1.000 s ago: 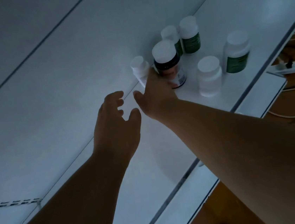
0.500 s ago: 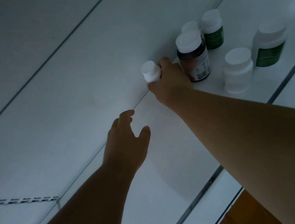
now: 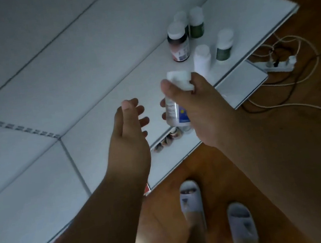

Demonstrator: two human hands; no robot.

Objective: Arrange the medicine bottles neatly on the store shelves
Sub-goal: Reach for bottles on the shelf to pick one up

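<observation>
My right hand (image 3: 200, 112) grips a small clear bottle with a white cap (image 3: 174, 109), lifted above the front of the white shelf (image 3: 113, 98). My left hand (image 3: 131, 132) hovers just to its left, fingers relaxed and holding nothing. Farther back on the shelf stands a dark brown bottle with a white cap (image 3: 178, 43). An all-white bottle (image 3: 202, 58) stands to its right. Two green-labelled bottles (image 3: 196, 23) (image 3: 224, 46) stand near them, with one more bottle partly hidden behind the brown one.
The white back panel (image 3: 48, 54) rises behind the shelf. A lower shelf (image 3: 247, 79) juts out at right. A power strip with tangled cables (image 3: 277, 66) lies on the wooden floor. My feet in grey slippers (image 3: 216, 211) stand below.
My right hand has lifted the small clear bottle off the shelf's back and drawn it toward me. My left hand has risen beside it. The view has tipped down to show floor and feet.
</observation>
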